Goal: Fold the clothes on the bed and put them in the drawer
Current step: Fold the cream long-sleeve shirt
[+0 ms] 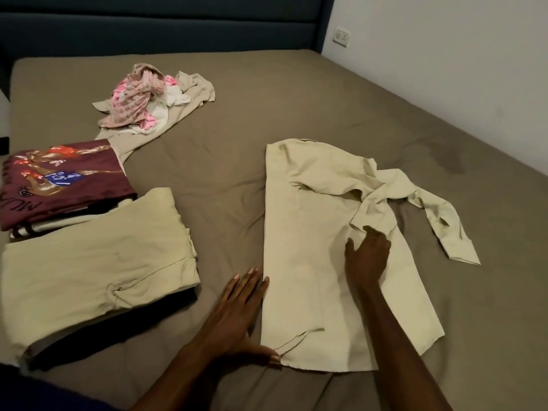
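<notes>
Right hand (366,256) flat on beige shirt (308,262), fingers spread, pressing cloth. Left hand (237,318) flat on bed (225,161) against shirt's left edge, fingers straight, thumb touching hem corner. Shirt half folded, near bed's front edge, 1 sleeve trailing right. Folded beige garment (95,262) and maroon printed piece (59,179) along left edge. Unfolded heap (142,99) toward headboard (148,28).
</notes>
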A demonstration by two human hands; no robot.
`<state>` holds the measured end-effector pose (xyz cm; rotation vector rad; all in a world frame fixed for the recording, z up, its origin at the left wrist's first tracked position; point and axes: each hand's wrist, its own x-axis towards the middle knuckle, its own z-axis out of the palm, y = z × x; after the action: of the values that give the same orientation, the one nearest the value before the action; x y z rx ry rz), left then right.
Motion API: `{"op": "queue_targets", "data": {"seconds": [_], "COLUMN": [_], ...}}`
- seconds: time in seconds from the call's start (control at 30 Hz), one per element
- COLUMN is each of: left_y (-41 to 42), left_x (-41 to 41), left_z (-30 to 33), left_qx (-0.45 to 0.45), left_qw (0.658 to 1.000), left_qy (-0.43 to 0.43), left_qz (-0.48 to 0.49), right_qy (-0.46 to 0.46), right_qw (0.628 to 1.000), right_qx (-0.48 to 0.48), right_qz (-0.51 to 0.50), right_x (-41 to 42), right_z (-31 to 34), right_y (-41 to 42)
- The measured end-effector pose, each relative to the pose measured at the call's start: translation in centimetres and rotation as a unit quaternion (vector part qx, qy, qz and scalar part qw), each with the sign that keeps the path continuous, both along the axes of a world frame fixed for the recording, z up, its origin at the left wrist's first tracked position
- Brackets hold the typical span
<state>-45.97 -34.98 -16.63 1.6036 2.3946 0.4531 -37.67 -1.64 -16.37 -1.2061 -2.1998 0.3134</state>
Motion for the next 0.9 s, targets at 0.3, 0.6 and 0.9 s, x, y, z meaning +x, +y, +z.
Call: {"op": "queue_targets", "data": {"seconds": [0.3, 0.6, 0.9], "left_y": [0.4, 0.8, 6.0], "left_x": [-0.3, -0.4, -2.4], "left_z": [-1.5, -1.6, 5.0], "left_qx": [0.164, 0.273, 0.346], "left_qw": [0.956, 0.905, 0.715], "left_qy": [-0.159, -0.234, -0.533], "left_qz": [0.184, 0.227, 0.293], "right_qy": [-0.258, 0.176, 0.153], "right_qw": [0.963, 0.972, 0.921], "right_qx": [0.077, -0.107, -0.153], "right_qz": [-0.005, -0.115, 0.324], "right_x": [-2.1, -2.0, 0.2], "right_z": [-1.5, 1.2, 8.9], "right_y": [8.3, 8.8, -4.3]}}
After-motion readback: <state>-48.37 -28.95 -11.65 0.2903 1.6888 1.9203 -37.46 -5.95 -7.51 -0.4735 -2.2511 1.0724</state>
